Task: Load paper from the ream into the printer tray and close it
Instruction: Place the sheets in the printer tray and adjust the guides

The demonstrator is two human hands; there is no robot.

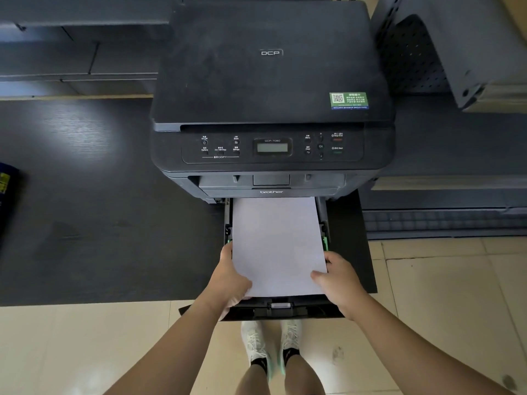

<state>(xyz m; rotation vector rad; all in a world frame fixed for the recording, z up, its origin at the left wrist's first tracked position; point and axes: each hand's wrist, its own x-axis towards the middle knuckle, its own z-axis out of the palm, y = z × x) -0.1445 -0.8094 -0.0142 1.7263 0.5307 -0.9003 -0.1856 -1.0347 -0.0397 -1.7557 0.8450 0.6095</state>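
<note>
Head view, looking down: black printer (271, 89) on a dark surface (85, 209), paper tray (285, 309) pulled out toward the person and jutting past the surface's front edge. White paper stack (276, 246) lying in the tray, far end tucked under the printer's front, near end just short of the tray's front lip. Left hand (231, 277) gripping the stack's near left corner, thumb on top, fingers curled beneath. Right hand (336, 277) gripping the near right edge likewise, thumb on top. Green guide tabs (325, 242) peeking out on both sides of the stack, left one mostly hidden by the left hand. Both forearms covering the tray's front corners. Grey perforated rack (427, 52) just right of the printer. Dark blue and yellow item (5, 183) at far left, cut off, perhaps the ream wrapper. Tiled floor (442, 309) and pale sneakers (271, 346) below the tray.
</note>
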